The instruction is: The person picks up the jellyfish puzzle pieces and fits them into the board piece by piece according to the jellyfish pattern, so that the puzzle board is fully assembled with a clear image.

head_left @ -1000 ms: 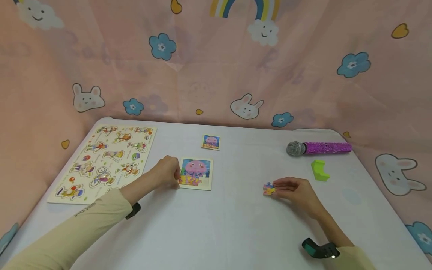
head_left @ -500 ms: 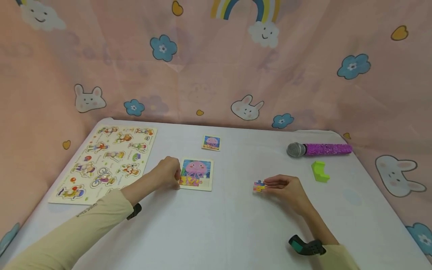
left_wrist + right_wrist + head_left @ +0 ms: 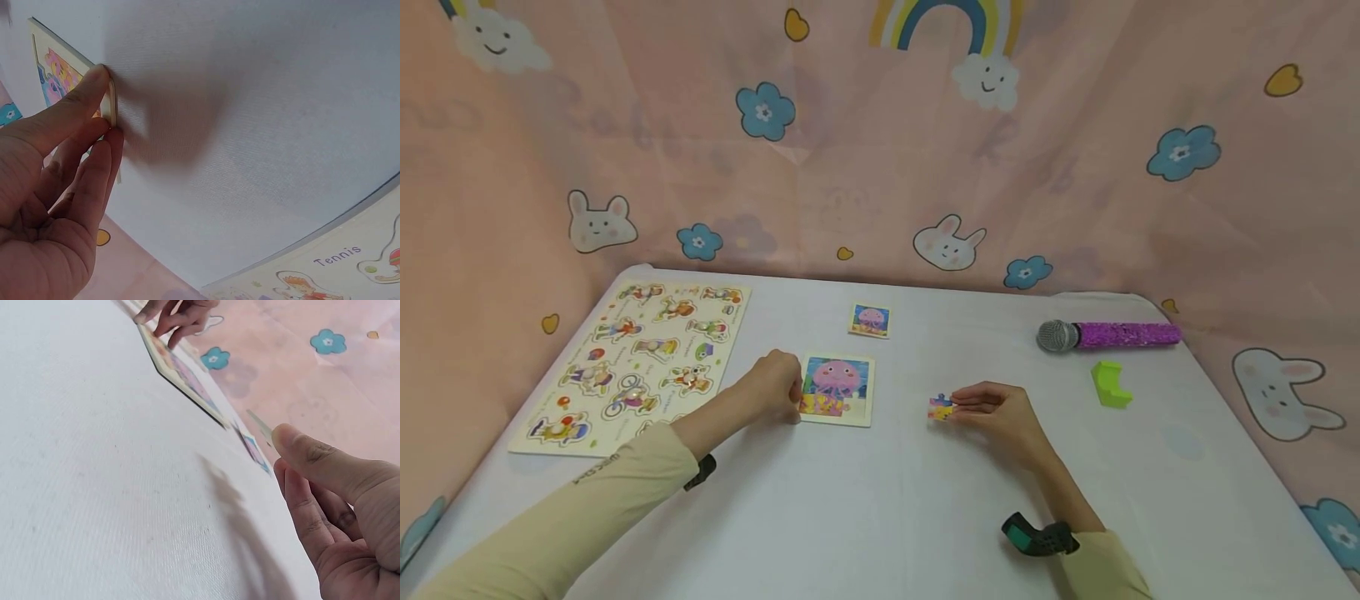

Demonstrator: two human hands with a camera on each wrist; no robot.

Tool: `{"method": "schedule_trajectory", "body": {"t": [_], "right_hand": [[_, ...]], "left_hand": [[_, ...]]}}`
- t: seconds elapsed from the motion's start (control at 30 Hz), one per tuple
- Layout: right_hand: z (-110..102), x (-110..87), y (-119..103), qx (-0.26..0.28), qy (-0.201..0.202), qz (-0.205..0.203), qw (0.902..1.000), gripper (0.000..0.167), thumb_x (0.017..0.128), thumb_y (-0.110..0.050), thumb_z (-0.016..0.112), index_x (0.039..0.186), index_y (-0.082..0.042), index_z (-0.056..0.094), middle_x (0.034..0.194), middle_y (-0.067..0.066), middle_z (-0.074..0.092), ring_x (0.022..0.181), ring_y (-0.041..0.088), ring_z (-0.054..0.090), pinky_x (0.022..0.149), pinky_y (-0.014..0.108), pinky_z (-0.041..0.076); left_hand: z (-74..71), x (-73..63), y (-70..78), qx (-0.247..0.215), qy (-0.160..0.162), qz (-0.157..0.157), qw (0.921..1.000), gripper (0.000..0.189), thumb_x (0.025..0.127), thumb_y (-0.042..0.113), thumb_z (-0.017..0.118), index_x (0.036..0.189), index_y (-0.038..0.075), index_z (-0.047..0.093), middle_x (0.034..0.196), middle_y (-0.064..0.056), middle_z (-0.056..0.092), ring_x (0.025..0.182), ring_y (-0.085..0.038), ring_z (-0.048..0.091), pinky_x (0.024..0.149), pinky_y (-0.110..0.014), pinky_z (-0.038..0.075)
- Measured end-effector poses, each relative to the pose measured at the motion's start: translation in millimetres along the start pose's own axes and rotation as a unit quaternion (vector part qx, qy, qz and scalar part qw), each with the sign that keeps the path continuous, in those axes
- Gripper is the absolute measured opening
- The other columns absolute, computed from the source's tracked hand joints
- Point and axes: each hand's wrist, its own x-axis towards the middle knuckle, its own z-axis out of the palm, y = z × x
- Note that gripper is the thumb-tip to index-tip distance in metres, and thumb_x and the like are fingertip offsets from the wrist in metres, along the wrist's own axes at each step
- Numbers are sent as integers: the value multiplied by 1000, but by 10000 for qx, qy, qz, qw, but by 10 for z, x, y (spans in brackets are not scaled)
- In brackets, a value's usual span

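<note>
A square jigsaw puzzle [image 3: 836, 379] with a pink jellyfish picture lies mid-table in a pale frame; its lower right corner shows bare board. My left hand [image 3: 773, 385] pinches the frame's left edge, thumb on top and fingers at the side, as the left wrist view [image 3: 69, 156] shows. To the right of the puzzle, my right hand [image 3: 996, 417] pinches a small pink, yellow and blue puzzle piece [image 3: 939, 407] by its right side, above the table. In the right wrist view the puzzle piece [image 3: 260, 425] appears edge-on between thumb and fingers.
A small jellyfish picture card [image 3: 870, 320] lies behind the puzzle. At left is a large board of cartoon figures [image 3: 655, 348]. A purple glittery microphone [image 3: 1108, 335] and a green angular block [image 3: 1109, 385] lie at right. A pink patterned curtain [image 3: 850, 167] hangs behind the table.
My right hand has moved left with the puzzle piece, closer to the framed puzzle. The left hand has stayed at the frame's edge.
</note>
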Motion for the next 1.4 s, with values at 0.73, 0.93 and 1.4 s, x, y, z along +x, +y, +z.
{"method": "schedule_trajectory", "body": {"t": [0.73, 0.93, 1.4], "right_hand": [[642, 296, -64, 199, 30, 15, 9998, 31, 74, 2, 79, 103, 5, 69, 100, 16, 70, 89, 22, 69, 79, 26, 53], [785, 349, -112, 318, -37, -71, 9995, 30, 74, 4, 78, 102, 8, 68, 99, 18, 70, 87, 22, 70, 78, 26, 54], [1089, 379, -134, -15, 55, -248, 9997, 29, 68, 4, 82, 94, 4, 71, 90, 14, 71, 76, 19, 69, 69, 24, 55]], "left_hand": [[-20, -8, -8, -21, 89, 135, 9999, 23, 63, 0, 85, 68, 2, 62, 66, -4, 56, 63, -17, 50, 59, -26, 40], [-17, 4, -20, -11, 78, 123, 9999, 23, 63, 0, 86, 67, 2, 63, 66, -4, 56, 63, -17, 49, 59, -26, 41], [-4, 24, -27, -14, 52, 27, 10000, 22, 64, 1, 86, 69, 2, 64, 66, -4, 56, 65, -18, 50, 61, -27, 41]]}}
